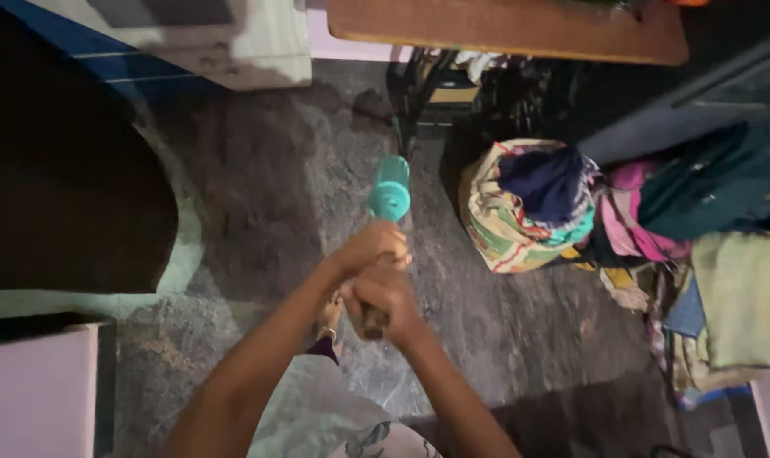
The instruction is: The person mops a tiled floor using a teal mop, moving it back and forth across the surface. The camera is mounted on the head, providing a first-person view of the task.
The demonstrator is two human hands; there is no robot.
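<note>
1. Left hand (370, 248) is clenched round the upper part of a long handle (375, 321), just under the teal fitting (388, 190).
2. Right hand (383, 298) is clenched on the same handle lower down, touching the left hand at its 5 o'clock. A dark stub of handle pokes out below the fist.
3. The teal fitting sits at 12 o'clock from the hands, over the dark mottled floor (300, 195). The tool's working end is blurred, so I can't tell what it is.
4. A bundle of cloth (521, 208) lies at 2 o'clock, near but apart from it; more clothes (716, 254) are piled at 3 o'clock.
5. A wooden table edge (504, 30) is at 12 o'clock, far.
6. Judgement: keep both fists stacked and tight, the handle steady, and swing clear of the bundle.
</note>
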